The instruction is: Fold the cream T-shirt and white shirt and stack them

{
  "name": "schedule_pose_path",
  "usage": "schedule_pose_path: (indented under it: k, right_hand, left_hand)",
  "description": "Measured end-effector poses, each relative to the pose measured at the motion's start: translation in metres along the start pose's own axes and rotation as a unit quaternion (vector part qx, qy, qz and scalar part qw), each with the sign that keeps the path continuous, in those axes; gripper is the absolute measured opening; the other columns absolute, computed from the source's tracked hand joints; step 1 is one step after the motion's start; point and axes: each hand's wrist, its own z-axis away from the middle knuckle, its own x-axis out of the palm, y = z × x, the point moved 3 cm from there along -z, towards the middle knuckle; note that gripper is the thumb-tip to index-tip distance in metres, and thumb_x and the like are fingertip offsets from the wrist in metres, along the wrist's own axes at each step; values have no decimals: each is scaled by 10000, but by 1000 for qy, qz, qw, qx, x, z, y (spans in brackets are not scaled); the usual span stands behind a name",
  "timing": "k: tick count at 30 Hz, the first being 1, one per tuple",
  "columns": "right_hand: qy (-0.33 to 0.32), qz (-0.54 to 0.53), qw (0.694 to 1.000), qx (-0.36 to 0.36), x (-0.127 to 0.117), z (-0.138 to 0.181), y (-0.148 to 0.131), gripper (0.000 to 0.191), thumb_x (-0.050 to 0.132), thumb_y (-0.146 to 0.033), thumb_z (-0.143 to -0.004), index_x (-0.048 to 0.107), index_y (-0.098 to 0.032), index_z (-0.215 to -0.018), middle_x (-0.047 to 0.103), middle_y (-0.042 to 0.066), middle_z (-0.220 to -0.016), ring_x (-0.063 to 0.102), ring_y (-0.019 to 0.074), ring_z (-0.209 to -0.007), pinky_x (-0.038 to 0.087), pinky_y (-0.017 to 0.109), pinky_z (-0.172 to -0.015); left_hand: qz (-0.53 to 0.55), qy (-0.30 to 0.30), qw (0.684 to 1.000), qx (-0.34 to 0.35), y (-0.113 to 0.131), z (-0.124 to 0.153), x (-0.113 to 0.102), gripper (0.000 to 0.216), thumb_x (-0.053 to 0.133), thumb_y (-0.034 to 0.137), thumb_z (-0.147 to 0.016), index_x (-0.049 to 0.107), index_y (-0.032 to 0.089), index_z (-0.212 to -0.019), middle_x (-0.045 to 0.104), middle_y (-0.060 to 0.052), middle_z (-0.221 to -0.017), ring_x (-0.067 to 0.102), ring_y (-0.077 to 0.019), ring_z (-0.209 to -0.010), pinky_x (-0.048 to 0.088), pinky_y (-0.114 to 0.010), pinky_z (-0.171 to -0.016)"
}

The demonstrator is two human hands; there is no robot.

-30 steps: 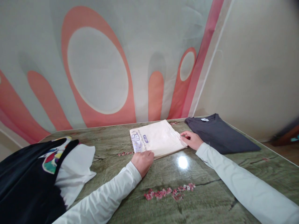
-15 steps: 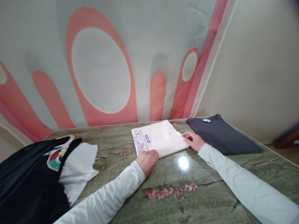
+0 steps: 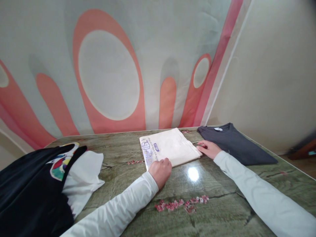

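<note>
A cream folded T-shirt [image 3: 176, 144] with a purple-blue print along its left side lies flat on the table. At its near edge is my left hand [image 3: 161, 171], fingers curled closed on the fabric; the fingertips are partly hidden. My right hand [image 3: 209, 148] pinches the right edge close to the near corner, thumb and fingers together. Just beyond that hand lies a dark grey folded T-shirt [image 3: 237, 146] with a white label at its collar.
A heap of black cloth [image 3: 29, 184] with a colourful print lies at the left, and white cloth [image 3: 85, 177] sticks out from it. The wood-patterned table [image 3: 138, 207] has printed pink blossoms. Its far edge runs along a patterned wall [image 3: 153, 49].
Both my hands have shifted slightly to the right along the cream T-shirt. Its right near corner reaches a little further right. The other clothes lie as before.
</note>
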Motion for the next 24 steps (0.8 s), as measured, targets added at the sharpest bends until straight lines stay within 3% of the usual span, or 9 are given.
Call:
schedule_pose_path:
  k: [3,6,10,12,18,24]
  right_hand:
    - [-38,12,999,13,1,2,-3,410,530,-438,-715,588,-135,-985,620,42,-719,560,155,-626,433,287,-623]
    - [-48,42,998,13,6,7,-17,416,534,-435,-715,581,-131,-995,613,46,-697,559,161,-614,420,276,-598]
    - [-32,105,994,1,13,14,-33,401,517,-446,-736,568,-155,-1006,635,87,-816,581,199,-722,404,283,-640]
    - [-31,117,993,5,15,15,-36,405,498,-441,-756,548,-154,-1038,637,103,-880,584,209,-771,399,287,-671]
    - [-46,100,994,19,15,14,-33,405,509,-407,-762,528,-145,-1069,632,98,-887,580,196,-780,397,270,-688]
    - [-59,92,994,8,16,13,-31,398,499,-412,-763,513,-151,-1064,625,90,-885,579,194,-775,400,272,-689]
  left_hand:
    - [-6,-3,1000,14,3,1,2,211,363,52,-829,551,78,-922,566,-125,-832,595,-237,-743,492,-344,-543]
    - [-17,-7,1000,14,7,3,6,300,335,49,-842,504,33,-1090,549,-194,-1034,569,-255,-901,509,-346,-602]
    - [-27,-21,999,2,9,7,10,361,335,83,-862,445,38,-1204,452,-207,-1236,499,-262,-1067,474,-389,-796]
    - [-33,-41,999,-7,7,10,9,372,341,93,-867,441,51,-1223,436,-193,-1265,469,-265,-1111,441,-399,-856]
    - [-76,-101,987,-100,-10,26,6,376,345,51,-848,471,-11,-1196,466,-245,-1218,494,-284,-1086,438,-391,-848]
    - [-82,-80,987,-110,-15,47,3,379,372,33,-820,495,-16,-1175,476,-248,-1206,468,-298,-1112,436,-392,-843]
